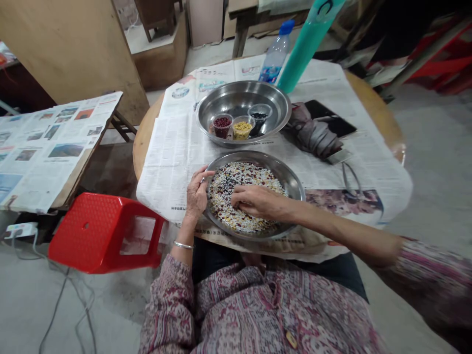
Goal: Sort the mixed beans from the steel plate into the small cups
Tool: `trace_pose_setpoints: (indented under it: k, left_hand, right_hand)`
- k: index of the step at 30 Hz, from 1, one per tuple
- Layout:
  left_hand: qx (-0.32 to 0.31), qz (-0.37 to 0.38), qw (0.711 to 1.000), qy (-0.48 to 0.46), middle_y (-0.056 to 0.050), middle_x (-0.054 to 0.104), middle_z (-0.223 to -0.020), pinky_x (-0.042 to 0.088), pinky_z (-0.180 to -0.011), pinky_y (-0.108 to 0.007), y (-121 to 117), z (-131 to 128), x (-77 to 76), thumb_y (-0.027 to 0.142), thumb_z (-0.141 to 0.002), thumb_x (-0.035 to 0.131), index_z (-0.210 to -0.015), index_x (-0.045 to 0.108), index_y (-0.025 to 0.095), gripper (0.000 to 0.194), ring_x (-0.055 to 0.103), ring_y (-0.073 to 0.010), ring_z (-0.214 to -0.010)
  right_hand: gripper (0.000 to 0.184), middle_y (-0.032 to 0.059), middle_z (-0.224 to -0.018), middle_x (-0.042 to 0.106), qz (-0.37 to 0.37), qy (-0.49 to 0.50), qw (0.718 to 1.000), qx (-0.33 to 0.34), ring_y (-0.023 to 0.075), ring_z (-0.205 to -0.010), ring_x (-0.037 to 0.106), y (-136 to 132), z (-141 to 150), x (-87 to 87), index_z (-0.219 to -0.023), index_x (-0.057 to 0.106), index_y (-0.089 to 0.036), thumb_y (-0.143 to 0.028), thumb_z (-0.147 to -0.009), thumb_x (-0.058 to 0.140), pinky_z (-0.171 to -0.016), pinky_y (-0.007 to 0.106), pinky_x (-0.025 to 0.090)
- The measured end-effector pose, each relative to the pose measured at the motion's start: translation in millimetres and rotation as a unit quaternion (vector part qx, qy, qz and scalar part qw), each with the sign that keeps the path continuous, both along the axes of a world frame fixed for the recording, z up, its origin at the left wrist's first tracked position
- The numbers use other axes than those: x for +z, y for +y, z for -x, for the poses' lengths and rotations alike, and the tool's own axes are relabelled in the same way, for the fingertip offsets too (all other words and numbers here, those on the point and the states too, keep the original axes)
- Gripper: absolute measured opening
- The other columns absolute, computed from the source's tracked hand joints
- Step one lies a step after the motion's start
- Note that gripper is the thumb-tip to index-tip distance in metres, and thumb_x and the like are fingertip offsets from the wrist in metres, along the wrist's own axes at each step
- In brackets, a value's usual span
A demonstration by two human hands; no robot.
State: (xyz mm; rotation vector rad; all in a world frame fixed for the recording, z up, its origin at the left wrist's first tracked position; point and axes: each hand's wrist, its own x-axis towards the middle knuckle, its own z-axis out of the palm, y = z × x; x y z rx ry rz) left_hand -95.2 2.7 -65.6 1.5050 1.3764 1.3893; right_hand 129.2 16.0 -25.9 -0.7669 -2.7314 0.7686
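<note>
Close in front of me stands a steel basin (291, 183), with mixed white, yellow, dark red and black beans and grains (250, 173) spread over its bottom. My left hand (198, 192) grips the left rim, its thumb side over the edge. Inside the basin, my right hand (252, 200) reaches down to the grains with its fingertips pinched together; what they hold is hidden. Behind stands a second steel basin (236, 92). It holds three clear cups: one of red beans (222, 126), one of yellow beans (242, 130) and one of black beans (259, 115).
Newspaper (165, 162) covers the round table. At the back are a plastic bottle (276, 51) and a tall teal bottle (308, 46). A folded grey umbrella (317, 135) lies at right by a dark flat object (330, 118). A red stool (86, 231) stands left.
</note>
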Motion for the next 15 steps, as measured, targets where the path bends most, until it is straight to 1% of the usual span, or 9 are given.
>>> trace_pose_setpoints:
  k: [2,5,7,9,10,12,15]
  left_hand:
    - [0.001,0.002,1.000,-0.001,-0.003,0.067,-0.138,0.037,-0.124,-0.044,0.1,-0.1,-0.4,0.011,-0.090,0.049,-0.104,0.076,0.026,0.034,0.056,-0.0206,-0.135]
    - [0.000,0.002,1.000,-0.003,-0.002,0.067,-0.137,0.037,-0.124,-0.044,0.3,0.0,-0.8,0.010,-0.090,0.049,-0.103,0.076,0.027,0.035,0.057,-0.0204,-0.135]
    - [-0.001,0.001,1.000,-0.004,-0.003,0.066,-0.138,0.037,-0.124,-0.044,0.2,0.0,-0.4,0.010,-0.090,0.049,-0.103,0.076,0.026,0.034,0.057,-0.0210,-0.135]
    - [-0.002,0.003,1.000,-0.003,-0.004,0.066,-0.138,0.037,-0.124,-0.044,-0.1,0.0,0.3,0.011,-0.091,0.048,-0.103,0.076,0.024,0.033,0.057,-0.0215,-0.136]
    - [-0.001,0.004,1.000,-0.002,-0.004,0.066,-0.138,0.037,-0.124,-0.045,-0.3,0.0,0.7,0.011,-0.091,0.048,-0.103,0.076,0.024,0.033,0.057,-0.0215,-0.136]
    - [0.002,0.007,1.000,0.002,-0.004,0.066,-0.138,0.037,-0.124,-0.044,-0.5,-0.1,1.4,0.010,-0.091,0.049,-0.103,0.076,0.025,0.033,0.057,-0.0213,-0.135]
    - [0.005,0.005,1.000,0.003,-0.003,0.067,-0.137,0.038,-0.123,-0.044,-0.4,-0.2,1.5,0.010,-0.090,0.049,-0.103,0.076,0.025,0.034,0.057,-0.0209,-0.135]
  right_hand:
    - [0.022,0.0048,-0.094,0.066,0.014,0.009,1.000,0.011,0.0162,-0.079,0.061,-6.5,-19.2,4.7,-0.092,0.069,-0.022,-0.010,-0.090,0.051,-0.073,0.029,0.044]
    - [0.018,0.0059,-0.095,0.067,0.039,0.011,0.999,0.024,0.0168,-0.080,0.063,-17.1,-38.1,12.0,-0.091,0.071,-0.023,-0.015,-0.093,0.054,-0.072,0.030,0.045]
    - [0.021,0.0051,-0.091,0.069,0.061,-0.010,0.997,0.052,0.0167,-0.078,0.064,-24.3,-39.3,13.9,-0.090,0.073,-0.023,-0.017,-0.095,0.053,-0.071,0.029,0.045]
    - [0.025,0.0044,-0.090,0.071,0.062,-0.027,0.995,0.068,0.0170,-0.079,0.066,-28.0,-33.4,12.0,-0.094,0.074,-0.025,-0.017,-0.096,0.051,-0.070,0.029,0.046]
    - [0.026,0.0046,-0.093,0.072,0.049,-0.028,0.997,0.061,0.0177,-0.083,0.067,-27.4,-29.3,9.7,-0.097,0.075,-0.026,-0.016,-0.097,0.051,-0.072,0.030,0.047]
    - [0.027,0.0058,-0.101,0.074,0.007,-0.020,1.000,0.020,0.0192,-0.089,0.068,-20.1,-21.9,3.7,-0.104,0.075,-0.026,-0.019,-0.097,0.050,-0.075,0.031,0.050]
    - [0.028,0.0081,-0.108,0.072,-0.058,-0.007,0.994,-0.093,0.0217,-0.096,0.068,1.6,-16.7,-5.6,-0.113,0.074,-0.026,-0.026,-0.098,0.049,-0.082,0.035,0.053]
